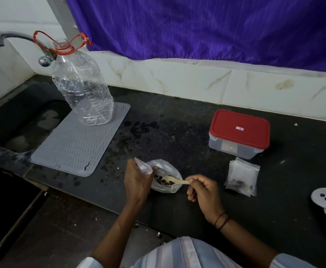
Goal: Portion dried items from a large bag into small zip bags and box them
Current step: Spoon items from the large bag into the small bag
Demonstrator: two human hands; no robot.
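Pinching spoon over bag, right fingers; left hand gripping bag.

Two bare forearms reach forward over the dark counter. The left hand curls its fingers, pinching a clear plastic bag. Just right of the bag, the right hand pinches a spoon handle, wrist wearing dark thread bands.

Red-lidded clear plastic box at two o'clock; grey wavy-ribbed rubber mat at ten; purple pleated curtain at twelve; black speckled surface.
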